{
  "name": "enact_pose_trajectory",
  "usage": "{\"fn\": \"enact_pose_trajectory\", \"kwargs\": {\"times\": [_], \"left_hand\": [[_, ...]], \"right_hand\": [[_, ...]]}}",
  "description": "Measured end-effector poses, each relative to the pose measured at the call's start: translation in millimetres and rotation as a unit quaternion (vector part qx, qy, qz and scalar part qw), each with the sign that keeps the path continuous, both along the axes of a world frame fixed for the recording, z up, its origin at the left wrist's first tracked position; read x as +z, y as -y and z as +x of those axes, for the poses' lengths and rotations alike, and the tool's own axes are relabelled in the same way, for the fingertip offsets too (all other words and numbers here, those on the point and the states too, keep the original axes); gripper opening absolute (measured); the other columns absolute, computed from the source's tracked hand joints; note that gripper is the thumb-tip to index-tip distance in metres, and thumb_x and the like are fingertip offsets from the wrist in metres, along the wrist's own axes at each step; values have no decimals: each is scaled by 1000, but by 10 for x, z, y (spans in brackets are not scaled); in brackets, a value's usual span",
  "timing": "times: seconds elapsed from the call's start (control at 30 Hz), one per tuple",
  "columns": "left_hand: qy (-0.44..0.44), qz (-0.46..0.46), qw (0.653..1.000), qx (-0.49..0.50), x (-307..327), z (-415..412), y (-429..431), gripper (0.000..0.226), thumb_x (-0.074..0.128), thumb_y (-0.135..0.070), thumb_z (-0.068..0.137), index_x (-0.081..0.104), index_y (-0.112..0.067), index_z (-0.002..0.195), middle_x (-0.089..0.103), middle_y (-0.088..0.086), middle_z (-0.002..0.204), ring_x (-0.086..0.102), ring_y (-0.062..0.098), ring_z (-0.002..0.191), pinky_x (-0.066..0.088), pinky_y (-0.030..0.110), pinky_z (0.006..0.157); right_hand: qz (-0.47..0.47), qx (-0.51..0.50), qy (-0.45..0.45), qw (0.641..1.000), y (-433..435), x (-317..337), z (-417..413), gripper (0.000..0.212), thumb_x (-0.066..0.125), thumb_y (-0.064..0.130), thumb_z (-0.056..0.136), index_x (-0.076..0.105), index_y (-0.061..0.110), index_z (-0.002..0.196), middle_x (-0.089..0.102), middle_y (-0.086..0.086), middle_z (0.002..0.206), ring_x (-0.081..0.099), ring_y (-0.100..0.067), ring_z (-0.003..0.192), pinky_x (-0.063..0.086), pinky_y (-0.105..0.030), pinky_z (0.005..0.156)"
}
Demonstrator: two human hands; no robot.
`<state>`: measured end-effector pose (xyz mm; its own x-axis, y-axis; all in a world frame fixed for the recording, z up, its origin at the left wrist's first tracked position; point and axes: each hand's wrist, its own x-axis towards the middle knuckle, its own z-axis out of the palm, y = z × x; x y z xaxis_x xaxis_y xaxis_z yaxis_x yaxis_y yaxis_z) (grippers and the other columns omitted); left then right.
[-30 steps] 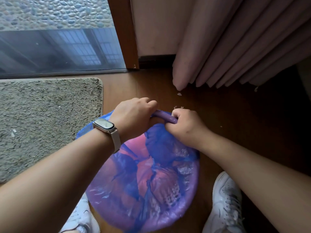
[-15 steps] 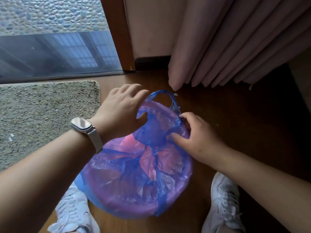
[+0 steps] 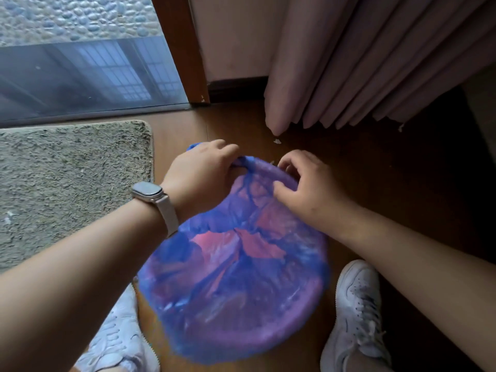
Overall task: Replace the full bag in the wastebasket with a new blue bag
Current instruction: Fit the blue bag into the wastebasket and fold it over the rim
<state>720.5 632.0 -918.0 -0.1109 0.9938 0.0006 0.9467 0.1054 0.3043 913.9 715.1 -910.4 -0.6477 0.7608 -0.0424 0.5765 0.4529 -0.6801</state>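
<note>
A round pink wastebasket (image 3: 268, 338) stands on the wooden floor between my feet. A thin blue bag (image 3: 214, 285) lines its inside and is stretched over its rim. My left hand (image 3: 204, 178), with a watch on the wrist, pinches the blue plastic at the far left of the rim. My right hand (image 3: 306, 186) has its fingers curled on the bag's edge at the far rim, a little right of the left hand. A blue loop of the bag sticks out behind the left hand.
A shaggy grey mat (image 3: 72, 183) lies to the left. A glass door (image 3: 80, 76) with a wooden frame (image 3: 185, 49) is beyond it. Pink curtains (image 3: 362, 63) hang at the back right. My white shoes (image 3: 357, 312) flank the basket.
The raised blue handle loop has come down to the rim. Both hands have moved back onto the far edge of the basket and closed on the bag.
</note>
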Motion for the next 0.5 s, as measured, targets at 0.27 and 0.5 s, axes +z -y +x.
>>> {"fn": "enact_pose_trajectory", "kwargs": {"times": [0.27, 0.5], "left_hand": [[-81, 15, 996, 29, 131, -289, 229, 38, 47, -40, 80, 62, -18, 107, 62, 12, 97, 62, 39, 86, 50, 39, 63], [-49, 17, 993, -106, 108, 185, -68, 52, 45, -46, 85, 51, -24, 131, 60, 5, 116, 56, 32, 105, 47, 42, 81]], "right_hand": [[44, 6, 117, 992, -28, 114, 185, 35, 67, 35, 82, 54, 18, 110, 54, -1, 106, 56, -19, 92, 52, -39, 77], [-35, -2, 115, 993, -62, 2, 75, 17, 63, 28, 85, 50, 18, 90, 60, 1, 76, 59, -22, 69, 46, -33, 58]]}}
